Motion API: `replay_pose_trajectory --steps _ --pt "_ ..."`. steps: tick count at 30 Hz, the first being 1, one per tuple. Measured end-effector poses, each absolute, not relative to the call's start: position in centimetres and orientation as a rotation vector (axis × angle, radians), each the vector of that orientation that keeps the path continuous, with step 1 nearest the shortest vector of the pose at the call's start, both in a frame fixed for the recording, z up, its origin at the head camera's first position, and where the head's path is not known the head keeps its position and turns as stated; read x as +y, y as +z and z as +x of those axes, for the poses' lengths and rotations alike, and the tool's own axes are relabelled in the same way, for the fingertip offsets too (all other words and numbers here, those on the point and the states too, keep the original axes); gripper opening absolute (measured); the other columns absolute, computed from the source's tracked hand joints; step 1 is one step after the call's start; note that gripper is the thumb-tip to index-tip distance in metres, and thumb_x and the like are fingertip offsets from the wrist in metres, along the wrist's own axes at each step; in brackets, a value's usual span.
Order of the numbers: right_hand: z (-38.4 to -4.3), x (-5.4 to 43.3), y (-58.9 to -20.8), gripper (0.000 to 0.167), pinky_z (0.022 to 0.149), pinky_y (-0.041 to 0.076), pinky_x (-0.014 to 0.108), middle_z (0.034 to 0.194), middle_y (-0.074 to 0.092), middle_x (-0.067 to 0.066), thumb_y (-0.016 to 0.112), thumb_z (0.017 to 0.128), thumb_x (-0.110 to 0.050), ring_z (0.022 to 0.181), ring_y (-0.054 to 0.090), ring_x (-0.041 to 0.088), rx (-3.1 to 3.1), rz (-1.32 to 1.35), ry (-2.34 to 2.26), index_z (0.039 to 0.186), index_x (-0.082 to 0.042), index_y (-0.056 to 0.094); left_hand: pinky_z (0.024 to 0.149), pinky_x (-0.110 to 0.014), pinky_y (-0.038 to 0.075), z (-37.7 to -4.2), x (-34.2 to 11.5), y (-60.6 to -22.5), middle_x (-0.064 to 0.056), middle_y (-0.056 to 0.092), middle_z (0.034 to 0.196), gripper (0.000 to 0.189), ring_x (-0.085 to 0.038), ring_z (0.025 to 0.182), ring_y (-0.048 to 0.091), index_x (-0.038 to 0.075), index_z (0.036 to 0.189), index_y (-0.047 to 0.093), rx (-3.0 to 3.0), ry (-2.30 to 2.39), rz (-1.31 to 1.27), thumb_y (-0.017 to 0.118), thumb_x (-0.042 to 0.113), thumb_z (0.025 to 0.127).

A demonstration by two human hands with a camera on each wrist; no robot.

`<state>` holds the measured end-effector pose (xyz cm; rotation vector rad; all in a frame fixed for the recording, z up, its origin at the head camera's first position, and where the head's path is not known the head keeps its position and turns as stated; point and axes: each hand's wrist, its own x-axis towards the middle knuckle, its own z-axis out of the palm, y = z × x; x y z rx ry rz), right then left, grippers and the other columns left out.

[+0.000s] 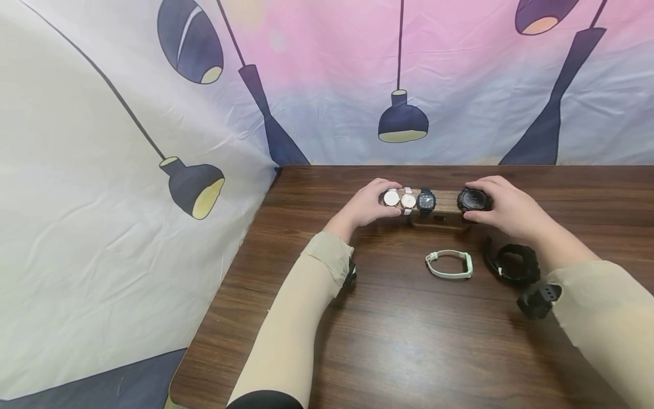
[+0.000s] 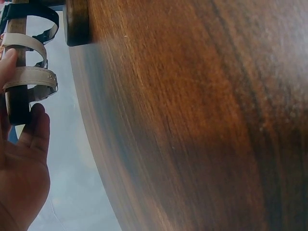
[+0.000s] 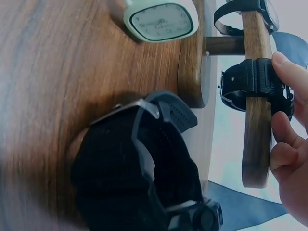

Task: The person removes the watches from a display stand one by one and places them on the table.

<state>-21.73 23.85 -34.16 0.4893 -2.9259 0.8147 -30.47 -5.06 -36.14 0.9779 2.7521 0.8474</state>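
Observation:
A wooden watch stand (image 1: 447, 201) holds several watches along its bar. At its left end, my left hand (image 1: 365, 205) grips the bar around a white-strapped watch (image 1: 391, 197), thumb on the near side. Beside that watch sit another white-strapped watch (image 1: 408, 201) and a square-faced black watch (image 1: 426, 200). Towards the bar's right end, my right hand (image 1: 511, 209) pinches a chunky round black watch (image 1: 472, 199) by its case, and its strap is looped around the bar (image 3: 256, 139). The left fingers are partly hidden behind the bar in the left wrist view.
On the brown wooden table (image 1: 398, 341), nearer me, lie a mint-green watch (image 1: 469, 266) with its strap closed in a loop and a bulky black watch (image 1: 517, 264). A printed cloth (image 1: 332, 113) hangs behind the table and along its left side.

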Motion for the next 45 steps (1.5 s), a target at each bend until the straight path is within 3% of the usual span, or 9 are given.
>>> replay_pose_trajectory --steps 45 --pt "-20.7 27.4 -34.5 0.064 0.091 0.030 0.059 0.130 0.039 0.027 0.075 0.080 -0.026 0.119 0.036 0.043 -2.881 0.488 0.799 0.130 0.004 0.048 0.098 -0.025 0.034 -30.6 -5.1 -36.1 -0.003 0.047 0.132 0.058 -0.014 0.116 0.046 0.015 0.133 0.052 2.740 0.850 1.001 0.072 0.030 0.080"
